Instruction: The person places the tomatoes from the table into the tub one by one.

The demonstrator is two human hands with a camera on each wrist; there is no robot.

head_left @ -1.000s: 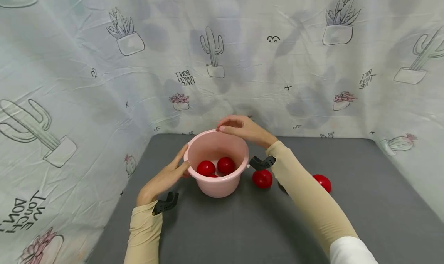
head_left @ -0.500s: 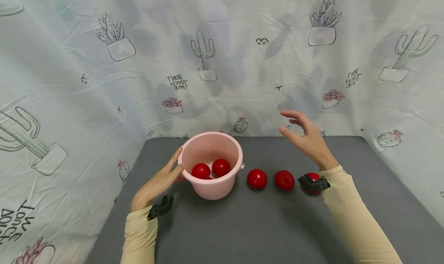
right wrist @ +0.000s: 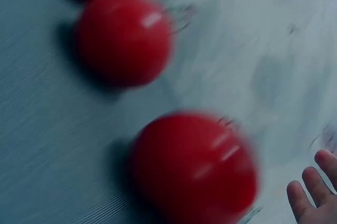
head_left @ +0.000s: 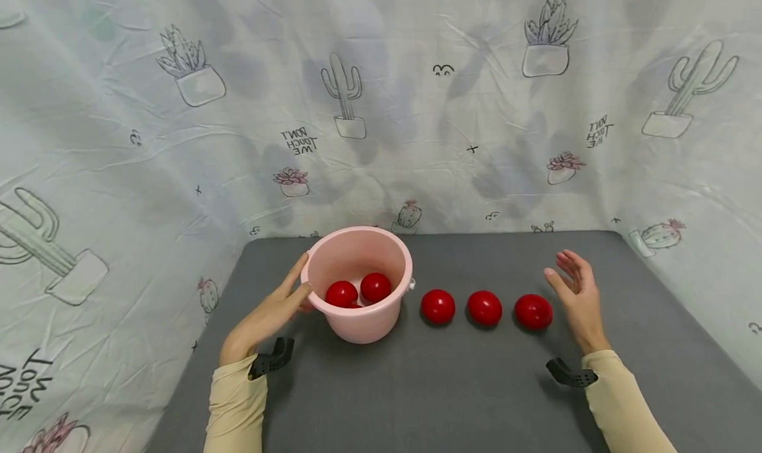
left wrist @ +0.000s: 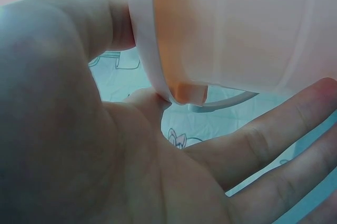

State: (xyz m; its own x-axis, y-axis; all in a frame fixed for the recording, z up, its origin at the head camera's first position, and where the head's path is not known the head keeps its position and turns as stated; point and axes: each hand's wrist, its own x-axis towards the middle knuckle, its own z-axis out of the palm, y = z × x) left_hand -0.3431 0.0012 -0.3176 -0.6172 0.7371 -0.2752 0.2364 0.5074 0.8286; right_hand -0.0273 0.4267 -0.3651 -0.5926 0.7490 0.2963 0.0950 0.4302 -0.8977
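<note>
A pink bucket (head_left: 363, 324) stands upright on the table, with two glossy red round objects (head_left: 376, 287) and a sliver of a third inside. My left hand (head_left: 270, 317) holds its left rim, thumb and forefinger at the lip. In the left wrist view, another finger (left wrist: 263, 140) lies straight against the bucket's wall (left wrist: 237, 29). Outside the bucket, three more round red objects (head_left: 437, 307) form a row on its right. Beyond the rightmost red object (head_left: 533, 312), my right hand (head_left: 582, 304) hovers with loosely bent fingers, apart from it and holding nothing.
The grey table (head_left: 417, 393) ends at a hanging cloth (head_left: 440, 116) with cactus drawings, at the back and both sides. A white handle knob (head_left: 412, 284) sticks out from the bucket's right side. Black straps (head_left: 571, 373) sit on both wrists.
My right hand has left the bucket's far rim and swept right, then down beside the rightmost red object. My left hand stays on the rim. The view has shifted slightly.
</note>
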